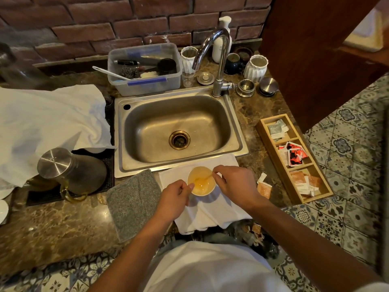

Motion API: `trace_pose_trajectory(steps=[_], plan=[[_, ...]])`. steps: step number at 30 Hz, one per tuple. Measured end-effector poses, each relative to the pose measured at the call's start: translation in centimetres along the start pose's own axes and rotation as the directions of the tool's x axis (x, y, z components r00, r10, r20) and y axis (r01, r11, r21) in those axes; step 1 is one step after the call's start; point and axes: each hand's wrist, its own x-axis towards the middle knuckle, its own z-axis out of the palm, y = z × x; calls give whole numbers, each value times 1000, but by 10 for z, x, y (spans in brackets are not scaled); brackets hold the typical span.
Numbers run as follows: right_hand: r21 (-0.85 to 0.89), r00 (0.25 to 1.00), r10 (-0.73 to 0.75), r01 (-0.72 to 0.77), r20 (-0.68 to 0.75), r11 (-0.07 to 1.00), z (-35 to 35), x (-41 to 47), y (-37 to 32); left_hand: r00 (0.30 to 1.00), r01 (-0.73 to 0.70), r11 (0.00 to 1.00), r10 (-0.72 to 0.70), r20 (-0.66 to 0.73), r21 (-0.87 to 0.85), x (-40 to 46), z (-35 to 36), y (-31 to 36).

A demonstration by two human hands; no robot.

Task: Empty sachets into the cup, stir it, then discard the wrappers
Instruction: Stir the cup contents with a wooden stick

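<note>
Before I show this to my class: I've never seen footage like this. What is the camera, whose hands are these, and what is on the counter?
There is no robot. One wide-angle camera on a person's head looks down at their bare hands. The left hand steadies a cup of orange liquid standing on a white cloth. The right hand pinches a stirrer dipped in it. Behind is a steel sink; to the right lie opened wrappers and a wooden tray of sachets.

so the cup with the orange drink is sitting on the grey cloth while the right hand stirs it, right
Not quite. In the head view the white paper cup of orange liquid stands on the white folded towel; the grey cloth lies beside it. The right hand does hold the stirrer.
</note>
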Motion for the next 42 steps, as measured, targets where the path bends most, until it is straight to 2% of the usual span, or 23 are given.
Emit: trace_pose_trajectory(steps=[10, 21, 32, 42], plan=[[-53, 996, -79, 81, 51, 995, -2, 0, 2, 1000, 4, 1000, -4, 7, -15, -1, -1, 3], [-20, 989, -30, 33, 144, 999, -3, -8, 2, 1000, 18, 999, -17, 19, -51, -2, -1, 5], [152, 998, 69, -69, 4, 986, 10, 1, -5, 1000, 9, 999, -8, 13, -41, -2, 0, 4], [-43, 998, -55, 53, -31, 998, 8, 7, -5, 1000, 3, 999, -2, 14, -49, -1, 0, 2]])
